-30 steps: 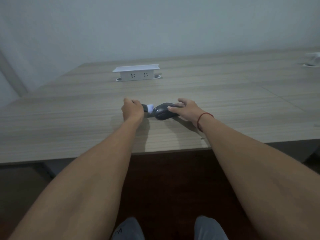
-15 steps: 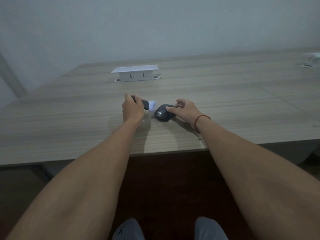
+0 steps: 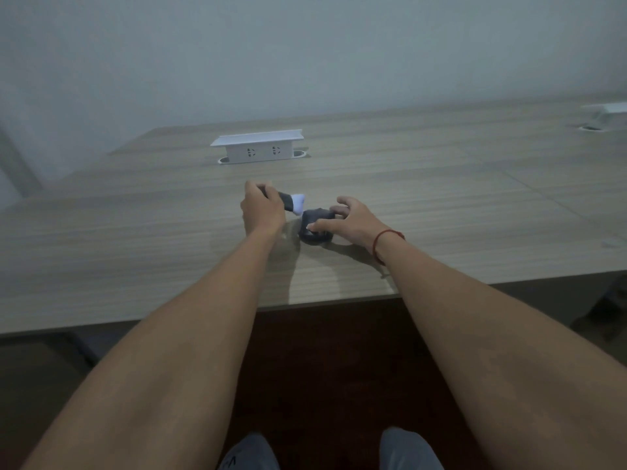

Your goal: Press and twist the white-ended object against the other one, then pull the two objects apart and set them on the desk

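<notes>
A dark computer mouse [image 3: 314, 221] lies on the wooden table [image 3: 135, 239] in front of me. My right hand [image 3: 351, 220] holds it, thumb on its near side and fingers curled over its far side. A red string circles that wrist. My left hand [image 3: 263, 209] grips a small dark tool with a white tip [image 3: 294, 203]. The white tip points down and to the right and sits right at the mouse's left edge. Most of the tool's body is hidden inside my fist.
A white pop-up socket box [image 3: 258, 149] stands on the table beyond my hands. Another white box [image 3: 607, 113] sits at the far right edge. The table's front edge runs across just below my wrists, and my knees show beneath it.
The mouse has been tipped and turned under my right hand. My left hand has lifted and angled the tool so that its white tip now points down onto the mouse.
</notes>
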